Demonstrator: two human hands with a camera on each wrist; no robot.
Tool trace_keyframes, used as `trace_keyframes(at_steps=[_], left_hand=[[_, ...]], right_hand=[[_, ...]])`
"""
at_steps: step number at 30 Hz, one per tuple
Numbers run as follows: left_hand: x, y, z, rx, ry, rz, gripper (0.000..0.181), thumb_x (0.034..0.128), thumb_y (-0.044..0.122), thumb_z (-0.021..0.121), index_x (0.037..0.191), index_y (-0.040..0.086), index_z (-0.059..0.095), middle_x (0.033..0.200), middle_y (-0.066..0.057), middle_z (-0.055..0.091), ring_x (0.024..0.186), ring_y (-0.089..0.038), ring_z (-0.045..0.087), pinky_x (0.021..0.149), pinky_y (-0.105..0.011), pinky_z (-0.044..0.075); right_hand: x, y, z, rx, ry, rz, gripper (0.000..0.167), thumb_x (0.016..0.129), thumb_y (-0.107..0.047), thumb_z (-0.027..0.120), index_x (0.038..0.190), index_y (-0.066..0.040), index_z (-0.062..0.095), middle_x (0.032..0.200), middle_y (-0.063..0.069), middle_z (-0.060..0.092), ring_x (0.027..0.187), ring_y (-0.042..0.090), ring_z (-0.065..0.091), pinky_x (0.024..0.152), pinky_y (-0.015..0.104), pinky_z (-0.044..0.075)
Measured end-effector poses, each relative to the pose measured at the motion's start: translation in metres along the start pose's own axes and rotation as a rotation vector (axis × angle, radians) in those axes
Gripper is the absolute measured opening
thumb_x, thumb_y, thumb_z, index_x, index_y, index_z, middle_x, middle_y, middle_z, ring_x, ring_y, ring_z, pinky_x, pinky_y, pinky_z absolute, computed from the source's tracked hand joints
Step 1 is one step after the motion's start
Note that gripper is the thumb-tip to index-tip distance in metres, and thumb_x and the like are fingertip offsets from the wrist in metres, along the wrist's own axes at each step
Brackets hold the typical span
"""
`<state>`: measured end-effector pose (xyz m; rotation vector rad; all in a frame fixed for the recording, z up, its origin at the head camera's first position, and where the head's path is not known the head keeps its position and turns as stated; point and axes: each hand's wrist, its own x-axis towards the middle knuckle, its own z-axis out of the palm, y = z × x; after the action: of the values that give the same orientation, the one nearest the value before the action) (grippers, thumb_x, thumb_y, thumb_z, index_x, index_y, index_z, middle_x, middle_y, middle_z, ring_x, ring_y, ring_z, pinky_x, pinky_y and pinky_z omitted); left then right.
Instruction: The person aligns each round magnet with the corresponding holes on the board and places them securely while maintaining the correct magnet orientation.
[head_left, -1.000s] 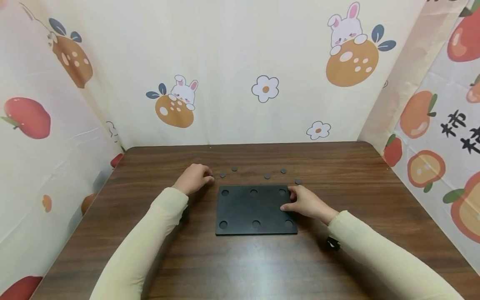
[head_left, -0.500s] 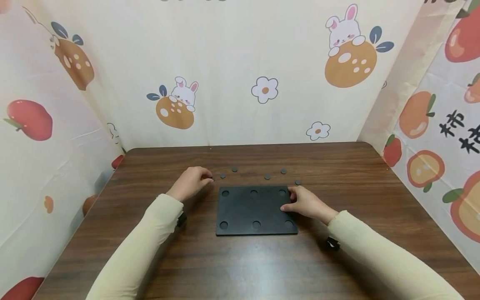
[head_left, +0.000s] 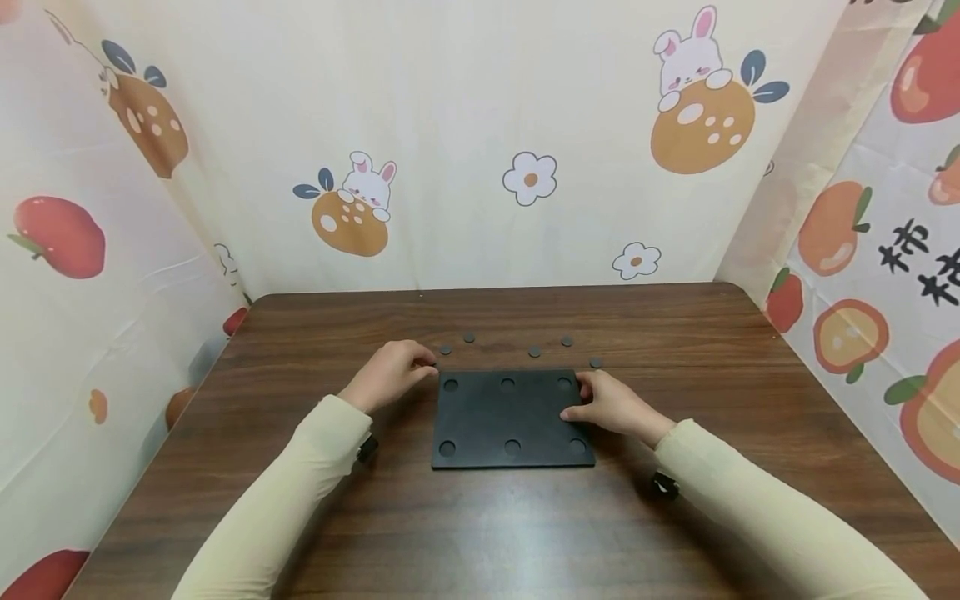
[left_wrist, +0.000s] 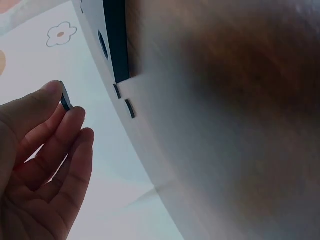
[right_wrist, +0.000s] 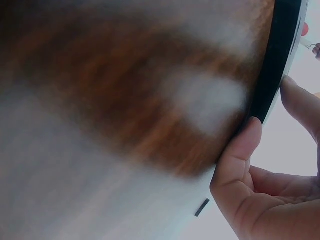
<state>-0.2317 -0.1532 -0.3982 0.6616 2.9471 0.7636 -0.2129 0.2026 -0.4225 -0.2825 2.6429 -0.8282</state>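
A thin black disc (left_wrist: 65, 96) is pinched between the thumb and fingertips of my left hand (head_left: 392, 373), just off the back left corner of a flat black board (head_left: 495, 421). Several round recesses run along the board's back and front edges, with no disc seen in them. My right hand (head_left: 617, 405) grips the board's right edge, thumb on top and fingers at the side. Behind the board lie several loose discs: two on the left, one of them a small disc (head_left: 468, 337), and three on the right, including a disc (head_left: 596, 362) near the right hand.
The board lies on a brown wooden table (head_left: 480, 533). A printed fabric backdrop (head_left: 465, 100) with rabbits and fruit rises behind the table's far edge, and more printed fabric hangs on both sides. A dark wrist device (head_left: 666, 486) sits under the right sleeve.
My left hand first drew slightly back to the left, then came right and a little nearer, toward the board's back left corner, with the disc. The right hand and board stay put.
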Motion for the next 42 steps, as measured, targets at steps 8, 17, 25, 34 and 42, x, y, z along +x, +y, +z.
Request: trace_keyframes(at_steps=[8, 17, 25, 34, 42], left_hand=[[0.002, 0.003, 0.008, 0.022, -0.003, 0.044, 0.019, 0.0892, 0.019, 0.072, 0.103, 0.007, 0.076, 0.095, -0.003, 0.072, 0.082, -0.013, 0.065, 0.075, -0.031, 0.055], [0.005, 0.007, 0.014, 0.044, -0.043, 0.018, 0.019, 0.0903, 0.021, 0.071, 0.105, 0.010, 0.076, 0.098, -0.002, 0.072, 0.084, -0.012, 0.066, 0.076, -0.031, 0.055], [0.010, 0.012, 0.018, 0.040, -0.078, -0.002, 0.019, 0.0900, 0.022, 0.072, 0.105, 0.012, 0.076, 0.091, 0.001, 0.071, 0.072, -0.007, 0.058, 0.066, -0.026, 0.050], [0.011, 0.015, 0.021, 0.074, -0.100, -0.020, 0.018, 0.0899, 0.022, 0.072, 0.105, 0.013, 0.076, 0.098, 0.000, 0.074, 0.081, -0.009, 0.065, 0.073, -0.029, 0.054], [0.011, 0.013, 0.024, 0.087, -0.105, -0.031, 0.017, 0.0898, 0.021, 0.072, 0.105, 0.013, 0.076, 0.100, -0.001, 0.074, 0.084, -0.011, 0.067, 0.075, -0.031, 0.055]], right_hand=[[0.002, 0.001, 0.000, -0.013, 0.005, 0.007, 0.073, 0.085, -0.030, 0.077, 0.140, 0.006, 0.045, 0.104, 0.014, 0.058, 0.083, 0.021, 0.052, 0.070, 0.033, 0.041], [0.000, 0.001, 0.001, -0.007, 0.005, -0.009, 0.075, 0.085, -0.031, 0.077, 0.140, 0.008, 0.044, 0.107, 0.016, 0.058, 0.086, 0.022, 0.052, 0.073, 0.033, 0.043], [-0.001, 0.000, 0.000, -0.031, 0.007, -0.003, 0.075, 0.084, -0.033, 0.077, 0.140, 0.007, 0.045, 0.109, 0.016, 0.058, 0.089, 0.024, 0.054, 0.075, 0.037, 0.045], [-0.002, -0.001, -0.001, -0.042, 0.010, -0.009, 0.076, 0.085, -0.033, 0.077, 0.141, 0.006, 0.044, 0.112, 0.017, 0.058, 0.092, 0.023, 0.053, 0.077, 0.037, 0.045], [-0.002, 0.000, -0.001, -0.047, 0.010, 0.002, 0.081, 0.085, -0.035, 0.076, 0.144, 0.007, 0.039, 0.116, 0.018, 0.057, 0.096, 0.025, 0.053, 0.080, 0.040, 0.046]])
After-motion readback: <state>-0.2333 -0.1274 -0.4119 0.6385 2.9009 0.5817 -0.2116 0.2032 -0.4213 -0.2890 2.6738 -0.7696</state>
